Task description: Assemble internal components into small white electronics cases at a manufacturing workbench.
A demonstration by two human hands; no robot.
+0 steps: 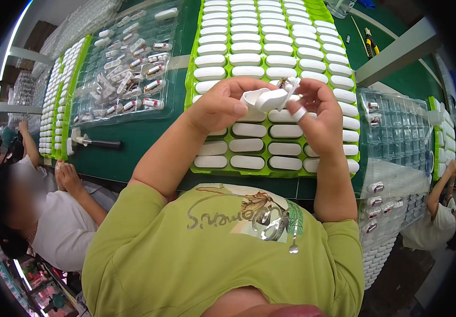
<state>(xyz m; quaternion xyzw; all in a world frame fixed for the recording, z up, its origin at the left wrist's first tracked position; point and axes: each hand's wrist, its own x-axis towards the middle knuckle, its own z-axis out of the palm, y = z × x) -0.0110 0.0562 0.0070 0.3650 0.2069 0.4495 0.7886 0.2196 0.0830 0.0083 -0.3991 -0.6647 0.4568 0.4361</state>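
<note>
Above the near half of a green tray [271, 171], my left hand [220, 103] pinches an opened white plastic shell [254, 100] between thumb and fingers. My right hand [320, 113] is closed around a white insert [290, 87] with small metallic parts on it, right up against the shell. Whether the two pieces are joined cannot be made out. A white band circles my right thumb. Beneath both hands, white oval cases [246, 145] lie in rows in the tray, some hidden by my hands.
At left, a clear tray [164, 105] holds loose small parts; a black-handled hammer [98, 142] lies below it. A clear compartment tray [397, 127] stands at right, below a grey metal bar [397, 53]. Co-workers sit at both sides, near other green trays [59, 100].
</note>
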